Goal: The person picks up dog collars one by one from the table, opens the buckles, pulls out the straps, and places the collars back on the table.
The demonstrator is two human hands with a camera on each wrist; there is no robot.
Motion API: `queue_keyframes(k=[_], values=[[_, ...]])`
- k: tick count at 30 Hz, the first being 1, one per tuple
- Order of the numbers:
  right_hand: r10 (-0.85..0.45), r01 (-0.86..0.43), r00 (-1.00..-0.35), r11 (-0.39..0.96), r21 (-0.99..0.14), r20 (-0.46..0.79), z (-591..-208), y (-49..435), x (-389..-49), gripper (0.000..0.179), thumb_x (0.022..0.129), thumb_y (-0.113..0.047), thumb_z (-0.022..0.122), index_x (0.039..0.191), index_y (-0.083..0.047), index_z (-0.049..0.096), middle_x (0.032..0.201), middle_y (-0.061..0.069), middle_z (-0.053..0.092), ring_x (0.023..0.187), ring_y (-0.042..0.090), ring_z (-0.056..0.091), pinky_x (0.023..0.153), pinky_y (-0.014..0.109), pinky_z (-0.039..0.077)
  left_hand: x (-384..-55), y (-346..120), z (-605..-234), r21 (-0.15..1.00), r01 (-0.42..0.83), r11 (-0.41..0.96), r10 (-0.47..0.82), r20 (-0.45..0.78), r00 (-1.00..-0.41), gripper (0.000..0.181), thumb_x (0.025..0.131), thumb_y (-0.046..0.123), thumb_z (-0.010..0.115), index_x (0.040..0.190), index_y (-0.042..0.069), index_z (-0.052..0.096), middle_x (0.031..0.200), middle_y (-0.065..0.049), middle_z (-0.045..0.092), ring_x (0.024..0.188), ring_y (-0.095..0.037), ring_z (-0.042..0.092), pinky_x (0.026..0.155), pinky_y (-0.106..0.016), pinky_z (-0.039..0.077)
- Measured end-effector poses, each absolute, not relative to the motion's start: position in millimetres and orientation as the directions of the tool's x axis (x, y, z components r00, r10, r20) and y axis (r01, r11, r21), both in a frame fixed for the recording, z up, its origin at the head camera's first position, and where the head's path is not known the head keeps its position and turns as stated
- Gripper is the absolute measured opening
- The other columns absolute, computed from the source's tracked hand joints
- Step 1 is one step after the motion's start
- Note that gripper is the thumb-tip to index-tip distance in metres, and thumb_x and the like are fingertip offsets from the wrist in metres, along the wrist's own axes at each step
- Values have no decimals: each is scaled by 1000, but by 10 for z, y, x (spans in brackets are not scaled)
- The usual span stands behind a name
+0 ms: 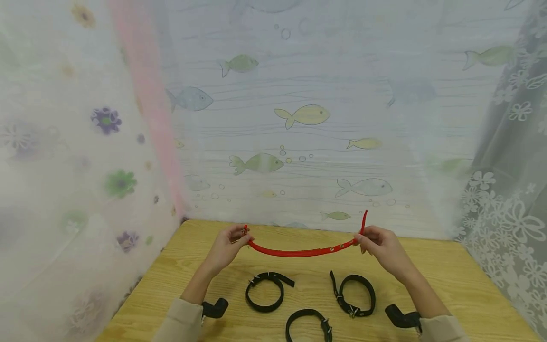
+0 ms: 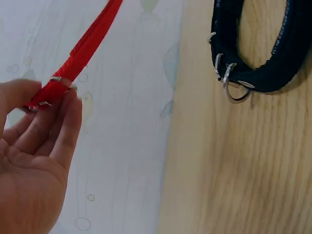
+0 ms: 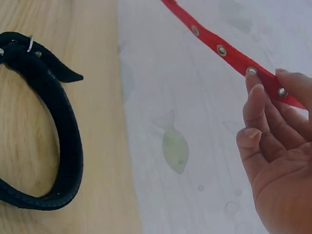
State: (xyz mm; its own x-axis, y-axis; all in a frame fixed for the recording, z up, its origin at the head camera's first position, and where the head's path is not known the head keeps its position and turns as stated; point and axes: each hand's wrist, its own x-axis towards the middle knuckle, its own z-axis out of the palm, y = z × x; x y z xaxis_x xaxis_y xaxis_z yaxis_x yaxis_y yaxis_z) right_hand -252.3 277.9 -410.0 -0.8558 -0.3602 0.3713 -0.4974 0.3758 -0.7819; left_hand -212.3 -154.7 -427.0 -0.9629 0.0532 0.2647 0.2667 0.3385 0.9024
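Note:
A red pet collar (image 1: 299,253) hangs in a shallow curve between both hands, raised over the wooden table. My left hand (image 1: 228,245) pinches its buckle end; the metal buckle (image 2: 59,79) shows beside the fingertips in the left wrist view. My right hand (image 1: 381,247) pinches the other end near the eyelets (image 3: 222,50), and the pointed tip sticks up past the fingers. Below lie black collars, each fastened in a loop: one on the left (image 1: 265,308), one on the right (image 1: 372,294) and one at the near edge of the view (image 1: 308,312).
The wooden table (image 1: 205,237) meets a white sheet printed with fish (image 1: 305,115) at the back. A flowered curtain (image 1: 55,190) hangs on the left, and a lacy one (image 1: 519,228) on the right. Black wrist devices (image 1: 215,308) sit at both wrists.

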Motion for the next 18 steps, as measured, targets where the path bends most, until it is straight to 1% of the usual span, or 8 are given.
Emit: queue_keyframes(k=[2,6,8,10,12,14,15,18], values=[[-337,-463,-875,366,-807,349,-4116,2801,-2529,25,106,-24,60,108,-1,69,80,9,69,67,18,59,65,31,49,-2133,-1539,-4301,897,258,358,19,269,-963,18,103,9,63,118,0,66,105,-15,75,103,-28,72,92,-47,57],[-310,-420,-895,338,-842,322,-4154,2826,-2545,30,106,-27,60,110,2,69,82,17,68,68,20,59,67,31,49,-2155,-1517,-4356,891,245,383,-37,280,-959,9,103,8,62,107,2,68,99,-12,74,95,-30,71,81,-44,60],[-301,-407,-900,314,-858,316,-4169,2836,-2554,32,106,-27,60,111,4,69,83,17,68,70,20,61,68,31,50,-2168,-1514,-4381,886,235,399,-63,282,-958,9,104,9,62,104,4,69,94,-9,71,89,-33,69,73,-41,61],[-296,-401,-901,283,-871,319,-4183,2845,-2562,32,107,-25,59,111,5,68,84,16,69,72,19,62,67,30,51,-2174,-1514,-4399,889,220,401,-82,274,-958,9,104,11,62,102,4,69,87,-8,66,77,-33,65,62,-36,58],[-287,-390,-904,249,-886,317,-4197,2850,-2572,34,107,-25,59,112,7,67,84,14,69,73,19,63,67,29,53,-2177,-1516,-4413,906,194,376,-97,247,-964,10,103,11,63,102,4,69,82,-7,63,68,-28,61,57,-34,55],[-277,-374,-909,221,-900,310,-4207,2855,-2580,36,107,-25,58,113,10,66,85,11,69,74,18,63,66,29,54,-2194,-1526,-4428,937,170,306,-96,208,-973,10,103,10,64,102,1,69,79,-9,64,63,-27,61,57,-32,55],[-273,-365,-913,211,-907,305,-4213,2857,-2586,37,107,-25,58,114,11,65,84,9,69,74,18,64,66,28,54,-2203,-1535,-4436,954,159,256,-90,187,-978,11,102,9,64,103,0,68,81,-12,66,65,-25,62,59,-32,56],[-257,-328,-926,182,-927,277,-4233,2861,-2604,43,108,-29,57,117,13,62,86,3,70,75,17,64,68,28,54,-2237,-1571,-4467,988,122,99,-62,128,-990,14,102,8,64,105,-6,64,89,-24,69,76,-32,69,72,-39,61]])
